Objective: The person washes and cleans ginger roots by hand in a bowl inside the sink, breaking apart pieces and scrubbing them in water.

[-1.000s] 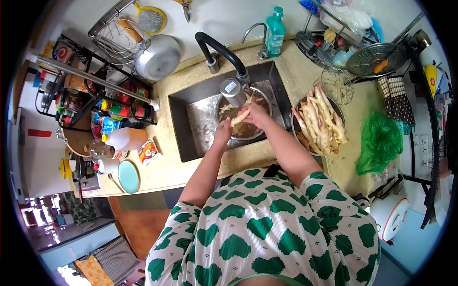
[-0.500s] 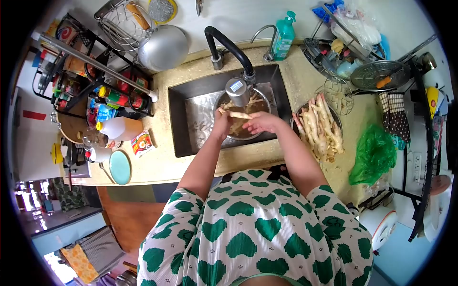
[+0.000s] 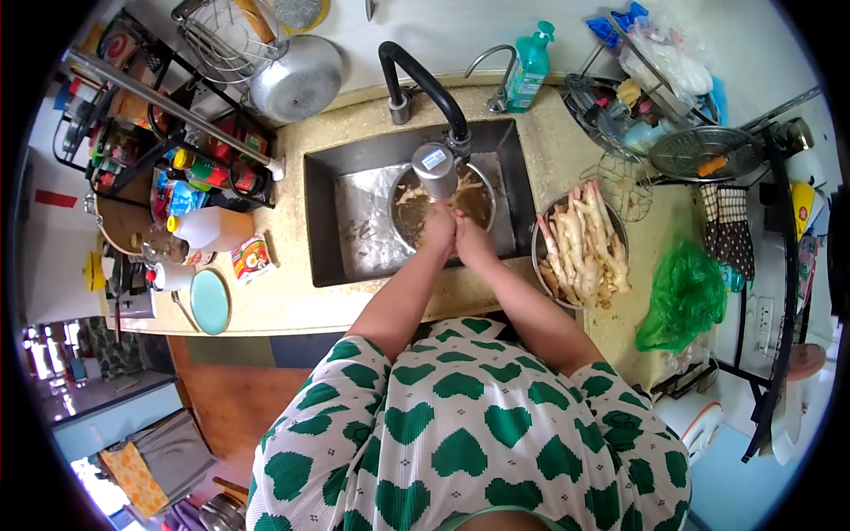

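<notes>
In the sink [image 3: 326, 208] stands a round metal bowl [image 3: 492, 202] of brownish water with a few chicken feet [image 3: 412, 192] in it. My left hand [image 3: 438, 228] and my right hand [image 3: 474, 239] are pressed together over the bowl's near side, under the silver faucet head [image 3: 435, 172]. Both are closed around a chicken foot, which my fingers almost wholly hide. To the right of the sink, a second bowl [image 3: 537, 252] on the counter is heaped with pale chicken feet [image 3: 584, 248].
A black faucet neck [image 3: 425, 78] arches over the sink. Behind it stands a green soap bottle [image 3: 529, 71]. Right of the heaped bowl lie a wire rack [image 3: 627, 190] and a green plastic bag [image 3: 682, 301]. A turquoise lid [image 3: 210, 302] and a jug [image 3: 212, 229] are at left.
My hands have come together, the right moving left against the left one. The chicken foot that showed between them is now mostly covered. The view has shifted slightly.
</notes>
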`<move>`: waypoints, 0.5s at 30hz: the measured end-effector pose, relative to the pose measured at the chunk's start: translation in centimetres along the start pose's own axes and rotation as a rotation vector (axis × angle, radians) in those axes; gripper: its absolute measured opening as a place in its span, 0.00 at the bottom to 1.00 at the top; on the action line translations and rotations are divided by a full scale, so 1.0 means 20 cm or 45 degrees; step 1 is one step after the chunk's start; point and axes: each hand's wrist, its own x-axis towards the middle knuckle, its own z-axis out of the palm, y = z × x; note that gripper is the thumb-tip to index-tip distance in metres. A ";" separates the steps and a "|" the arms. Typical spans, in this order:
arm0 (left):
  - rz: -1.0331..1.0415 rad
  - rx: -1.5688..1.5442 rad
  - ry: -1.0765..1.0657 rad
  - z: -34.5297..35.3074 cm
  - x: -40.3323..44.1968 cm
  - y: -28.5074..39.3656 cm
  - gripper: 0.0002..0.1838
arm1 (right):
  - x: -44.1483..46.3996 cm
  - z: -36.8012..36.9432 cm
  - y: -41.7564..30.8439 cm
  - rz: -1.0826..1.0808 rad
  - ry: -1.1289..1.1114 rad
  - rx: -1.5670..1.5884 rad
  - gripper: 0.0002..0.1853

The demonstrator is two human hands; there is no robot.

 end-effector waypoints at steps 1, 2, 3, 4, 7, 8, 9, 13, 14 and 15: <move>-0.021 -0.072 0.011 0.04 -0.03 0.05 0.13 | -0.01 -0.03 0.01 -0.005 0.022 -0.032 0.24; -0.042 -0.141 0.016 0.07 -0.05 0.10 0.12 | -0.02 -0.05 0.02 -0.007 0.049 -0.061 0.23; -0.001 -0.166 0.058 0.00 0.15 0.03 0.10 | -0.06 -0.08 0.01 -0.039 0.014 -0.158 0.22; -0.043 -0.182 -0.004 -0.01 0.20 0.00 0.11 | -0.07 -0.06 0.01 -0.036 -0.002 -0.171 0.22; 0.033 -0.083 0.031 0.10 0.09 -0.04 0.14 | -0.05 -0.01 0.08 -0.031 0.068 0.045 0.23; -0.015 -0.058 0.022 0.10 0.03 -0.10 0.14 | -0.02 0.00 0.12 -0.054 0.066 0.143 0.24; -0.062 -0.033 0.013 0.11 0.00 -0.12 0.15 | 0.00 -0.01 0.14 -0.078 0.066 0.240 0.24; 0.076 0.053 0.163 0.07 0.03 -0.07 0.18 | -0.03 0.01 0.21 -0.067 -0.073 0.125 0.25; 0.058 0.132 0.191 0.06 0.07 -0.04 0.16 | -0.02 0.01 0.20 -0.058 -0.076 0.179 0.25; 0.062 0.058 0.102 0.07 0.08 -0.04 0.14 | -0.01 0.01 0.20 -0.054 -0.079 0.231 0.25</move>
